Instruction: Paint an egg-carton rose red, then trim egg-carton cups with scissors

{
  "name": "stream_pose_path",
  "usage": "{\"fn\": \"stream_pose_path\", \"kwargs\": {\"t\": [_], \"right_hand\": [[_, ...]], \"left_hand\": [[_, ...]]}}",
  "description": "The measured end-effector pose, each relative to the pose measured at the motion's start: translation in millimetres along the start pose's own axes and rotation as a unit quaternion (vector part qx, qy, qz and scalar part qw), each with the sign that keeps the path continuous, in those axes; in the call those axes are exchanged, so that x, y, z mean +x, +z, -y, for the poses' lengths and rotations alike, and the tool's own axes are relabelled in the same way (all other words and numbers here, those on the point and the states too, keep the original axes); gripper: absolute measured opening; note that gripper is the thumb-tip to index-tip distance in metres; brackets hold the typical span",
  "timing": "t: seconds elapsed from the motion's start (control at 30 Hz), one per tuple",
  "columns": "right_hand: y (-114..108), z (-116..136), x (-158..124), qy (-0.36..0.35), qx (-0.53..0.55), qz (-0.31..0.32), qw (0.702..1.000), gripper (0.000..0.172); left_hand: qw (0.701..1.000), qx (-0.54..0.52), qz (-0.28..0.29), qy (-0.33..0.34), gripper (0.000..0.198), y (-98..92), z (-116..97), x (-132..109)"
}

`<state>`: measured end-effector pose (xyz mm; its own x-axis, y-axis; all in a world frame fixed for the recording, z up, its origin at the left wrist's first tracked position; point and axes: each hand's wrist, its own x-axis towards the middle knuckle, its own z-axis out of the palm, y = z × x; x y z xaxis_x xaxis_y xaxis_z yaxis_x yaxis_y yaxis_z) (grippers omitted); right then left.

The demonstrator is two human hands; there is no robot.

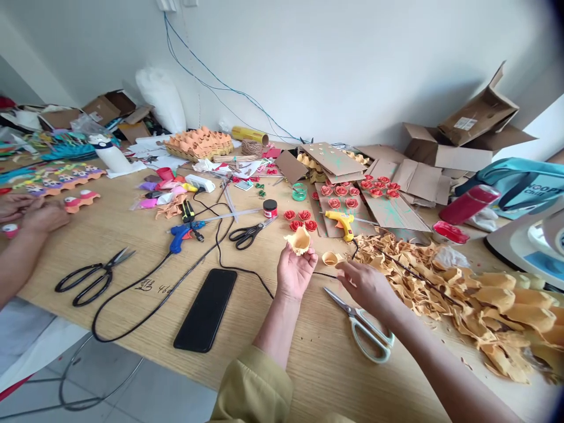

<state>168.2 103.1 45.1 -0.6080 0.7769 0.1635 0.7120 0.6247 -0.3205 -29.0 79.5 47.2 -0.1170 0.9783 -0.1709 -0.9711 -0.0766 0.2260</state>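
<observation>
My left hand, palm up, holds a pale yellow egg-carton cup with a ragged, petal-like rim. To its right, my right hand is closed at the fingertips on the edge of a smaller carton cup, just above the table. White-handled scissors lie partly open below my right hand. Behind the hands sit several red paper roses. A yellow glue gun rests on cardboard beyond my right hand.
Carton scraps are heaped at the right. A phone, black scissors and a blue glue gun with a looping cord lie to the left. A red-lidded jar stands behind. Another person's hands work at the far left.
</observation>
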Motion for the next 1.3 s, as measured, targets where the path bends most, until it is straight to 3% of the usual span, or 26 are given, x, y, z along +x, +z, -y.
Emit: {"fn": "stream_pose_path", "kwargs": {"t": [0.17,0.37,0.53,0.73,0.93,1.1,1.3], "right_hand": [[23,-10,35,0.028,0.053,-0.04,0.997,0.01],[19,-28,29,0.106,0.222,-0.097,0.964,0.022],[-1,-52,4,0.177,0.432,-0.132,0.874,0.04],[-23,-65,-24,0.187,0.611,-0.179,0.748,0.05],[-27,-70,-38,0.179,0.69,-0.197,0.673,0.055],[-27,-71,-45,0.168,0.714,-0.224,0.641,0.055],[-25,-74,-46,0.173,0.707,-0.227,0.647,0.054]], "left_hand": [[1.0,-0.018,0.015,-0.007,0.025,-0.6,-1,0],[0.999,-0.025,0.008,-0.018,0.023,1.4,-1,-2],[1.0,-0.002,0.001,-0.016,0.023,1.3,2,-2],[1.0,0.022,0.006,-0.017,0.024,-1.3,5,-1],[0.999,0.038,-0.001,-0.018,0.025,-2.1,6,-1],[0.998,0.049,-0.004,-0.024,0.026,-1.1,7,-3],[0.998,0.06,0.003,-0.028,0.026,-0.1,8,-4]]}}
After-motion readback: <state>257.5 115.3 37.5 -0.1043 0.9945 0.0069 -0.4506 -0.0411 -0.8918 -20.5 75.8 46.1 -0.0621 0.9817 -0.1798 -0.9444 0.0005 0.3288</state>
